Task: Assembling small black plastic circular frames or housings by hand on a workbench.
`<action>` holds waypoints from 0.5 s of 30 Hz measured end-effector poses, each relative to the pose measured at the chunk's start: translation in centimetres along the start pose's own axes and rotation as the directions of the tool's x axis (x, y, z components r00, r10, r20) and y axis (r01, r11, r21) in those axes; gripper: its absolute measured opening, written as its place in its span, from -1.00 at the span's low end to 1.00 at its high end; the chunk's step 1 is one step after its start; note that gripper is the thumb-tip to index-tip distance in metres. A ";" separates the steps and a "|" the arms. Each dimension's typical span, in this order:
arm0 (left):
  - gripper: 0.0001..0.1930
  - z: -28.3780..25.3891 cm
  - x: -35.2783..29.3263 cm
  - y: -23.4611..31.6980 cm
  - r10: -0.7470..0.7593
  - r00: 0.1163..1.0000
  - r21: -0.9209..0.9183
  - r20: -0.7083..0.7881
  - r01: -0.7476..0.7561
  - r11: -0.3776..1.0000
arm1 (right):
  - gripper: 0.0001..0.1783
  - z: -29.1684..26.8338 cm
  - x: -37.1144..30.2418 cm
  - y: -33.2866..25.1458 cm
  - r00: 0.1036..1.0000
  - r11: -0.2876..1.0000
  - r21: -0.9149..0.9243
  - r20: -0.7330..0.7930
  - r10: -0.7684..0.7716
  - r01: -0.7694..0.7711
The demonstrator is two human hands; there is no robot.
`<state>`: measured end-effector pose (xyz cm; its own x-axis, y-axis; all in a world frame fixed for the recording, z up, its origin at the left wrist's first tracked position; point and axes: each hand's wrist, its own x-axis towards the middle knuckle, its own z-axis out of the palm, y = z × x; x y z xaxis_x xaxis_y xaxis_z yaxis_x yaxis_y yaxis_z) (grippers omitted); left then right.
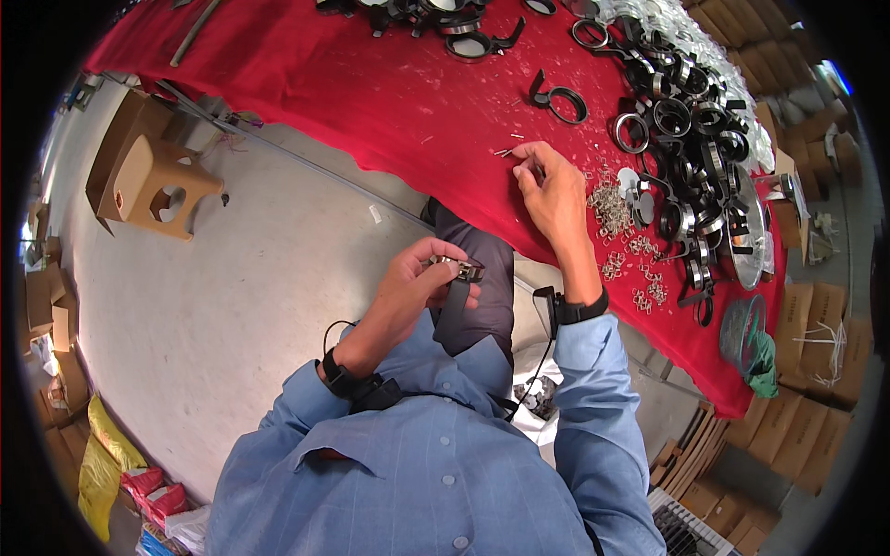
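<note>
My left hand [419, 281] is closed around a black handle with a metal ring-shaped end [461, 270], in front of my body above my lap. The handle's dark strip hangs down below the fingers. My right hand [553, 188] reaches over the red cloth, its thumb and index finger slightly apart and nothing visible between them. By the index fingertip lie thin metal pins [503, 151]. Beyond this hand is a black ring with a handle [564, 106]. Right of it sit a pile of small metal clips [610, 209] and some flat grey discs [640, 196].
A red cloth [389, 102] covers the table. Many black handled rings [691, 130] are heaped at its right, beside clear plastic bags [732, 65]. A tan stool [162, 190] stands on the floor at left. Cardboard boxes [816, 334] line the right side.
</note>
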<state>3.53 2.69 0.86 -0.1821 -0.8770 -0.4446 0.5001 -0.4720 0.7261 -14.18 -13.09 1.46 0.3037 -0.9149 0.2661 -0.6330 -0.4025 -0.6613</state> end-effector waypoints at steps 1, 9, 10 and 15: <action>-0.79 -0.3 -0.3 0.1 0.004 1.000 0.003 -0.001 -0.004 1.000 | -0.76 0.2 0.7 0.4 1.000 0.999 -0.034 0.030 -0.006 0.007; -0.78 -2.0 -1.9 0.1 -0.047 0.996 0.027 -0.070 0.049 0.998 | -0.83 1.6 2.3 2.3 0.992 0.967 -0.235 0.100 -0.077 0.099; -0.78 -2.0 -1.8 -0.1 -0.045 0.997 0.010 -0.070 0.046 0.999 | -0.86 1.6 2.2 2.3 0.993 0.962 -0.251 0.089 -0.083 0.103; -0.77 -1.7 -1.3 -0.4 -0.042 0.998 -0.008 -0.041 0.042 0.999 | -0.88 1.0 1.4 1.9 0.991 0.930 -0.354 0.122 -0.062 0.102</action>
<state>4.98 4.15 0.30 -0.1681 -0.8521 -0.4957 0.4989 -0.5072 0.7027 -14.23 -15.12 -0.05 0.4266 -0.8775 0.2193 -0.8100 -0.4785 -0.3391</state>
